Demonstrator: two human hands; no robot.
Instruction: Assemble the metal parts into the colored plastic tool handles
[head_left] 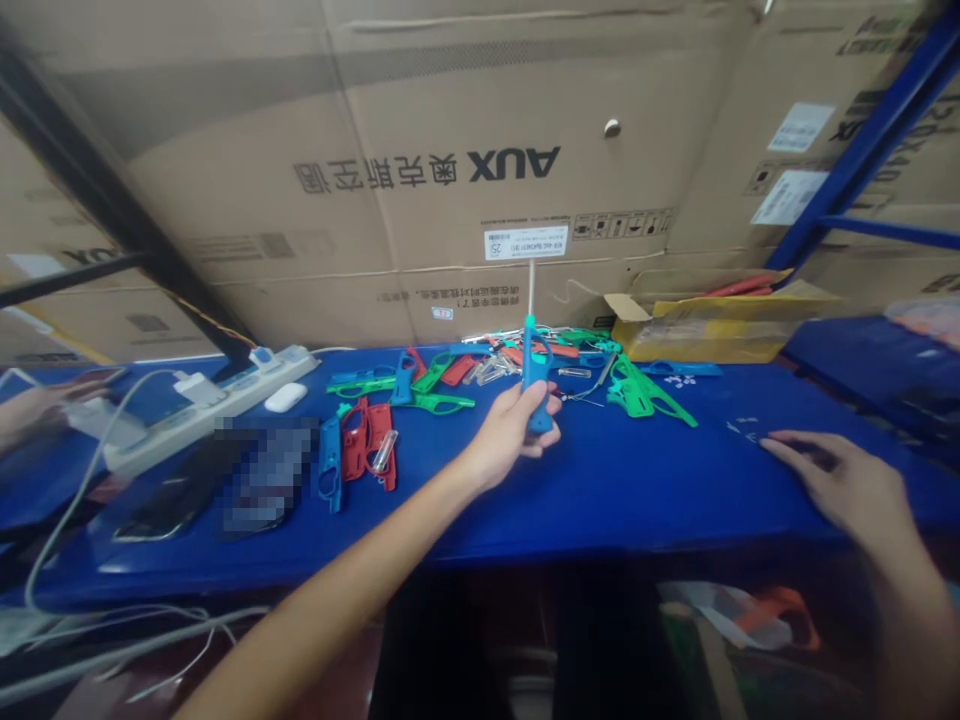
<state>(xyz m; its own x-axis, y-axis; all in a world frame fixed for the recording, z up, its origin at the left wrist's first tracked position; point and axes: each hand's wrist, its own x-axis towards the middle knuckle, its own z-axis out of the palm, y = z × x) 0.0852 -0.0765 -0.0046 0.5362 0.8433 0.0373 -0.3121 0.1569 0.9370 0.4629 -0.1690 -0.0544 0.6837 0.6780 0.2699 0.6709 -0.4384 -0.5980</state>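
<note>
My left hand point(504, 440) is wrapped round the blue handle of a long-necked gas lighter point(535, 368), held upright over the table with its metal tube pointing up. Off to the right, my right hand point(855, 490) is low over the blue tabletop point(645, 480), thumb and forefinger pinched together. Small white pieces point(744, 430) lie at those fingertips; whether one is between them cannot be made out. Behind the lighter is a jumble of lighter parts. Green lighter shells point(645, 390) lie between my hands, and red shells point(367, 440) with a blue shell point(330, 465) are further left.
At the back right stands a yellow carton point(697, 325) holding red parts. A white power strip point(225, 400), a white earbud case point(286, 397) and a dark phone point(176, 490) are on the left. Another person's hand point(34, 412) shows at the left edge. Large cardboard point(420, 90) walls the back.
</note>
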